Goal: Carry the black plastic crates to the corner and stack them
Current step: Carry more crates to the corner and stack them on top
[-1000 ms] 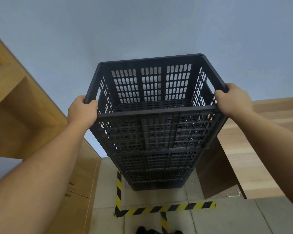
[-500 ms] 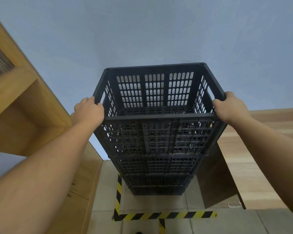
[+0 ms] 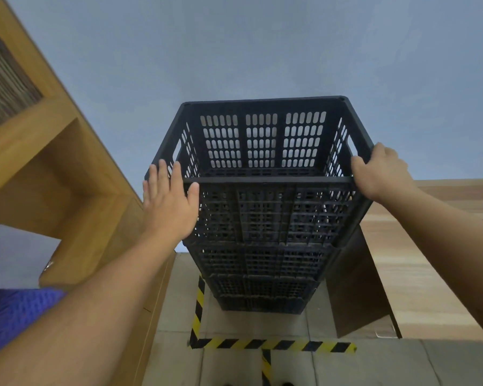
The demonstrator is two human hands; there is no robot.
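- Top crate (image 3: 262, 151): black perforated plastic, open side up, seated level on the stack of black crates (image 3: 260, 263) beneath it. Its slotted far wall lets the blue-grey wall (image 3: 262, 45) show through.
- Stack position: the column stands on the tiled floor (image 3: 234, 366), directly against the blue-grey wall, inside the angle marked by the yellow-and-black hazard tape (image 3: 271, 345). One strip of tape runs up the left side of the stack base; a second runs across the front of it.
- Left hand (image 3: 169, 203): fingers straight and spread, nothing gripped. The palm lies against the near-left corner of the top crate, with the fingertips reaching up to the rim and the thumb resting on the front wall just below the front rim.
- Right hand (image 3: 379, 174): fingers curled over the right rim of the top crate near its front corner, gripping that edge; the fingertips are hidden inside the crate.
- Wooden cabinet (image 3: 53, 174): stands to the left of the stack, just beside it, with an open shelf at upper left.
- Wooden panel (image 3: 430, 246): light wood surface to the right of the stack; a darker brown board (image 3: 357, 288) stands between it and the crates.
- Blue sleeve (image 3: 11, 316): visible at the lower left edge, above the left forearm.
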